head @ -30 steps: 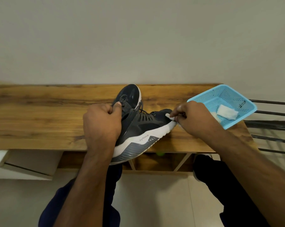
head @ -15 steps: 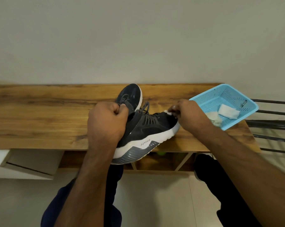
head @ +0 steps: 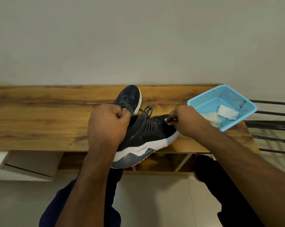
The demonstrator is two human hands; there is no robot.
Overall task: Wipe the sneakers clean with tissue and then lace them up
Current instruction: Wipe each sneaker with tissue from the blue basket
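A dark grey sneaker [head: 148, 136] with a white sole lies tilted on its side at the front edge of the wooden table [head: 40, 115], heel hanging over the edge. My left hand [head: 108, 126] grips its heel collar. My right hand [head: 186, 119] pinches a small white tissue [head: 168, 121] against the top of the toe. The second sneaker [head: 130, 97] stands behind, toe pointing to the wall, its laces loose.
A light blue plastic basket [head: 204, 102] sits at the table's right end with two crumpled tissues [head: 226, 113] inside. Dark metal rails [head: 272, 126] run beyond the right edge. Open shelves lie under the table, and my knees are below.
My right hand has slid the tissue from the front tip of the toe up onto its top. The held sneaker has rolled slightly, showing more of its laces.
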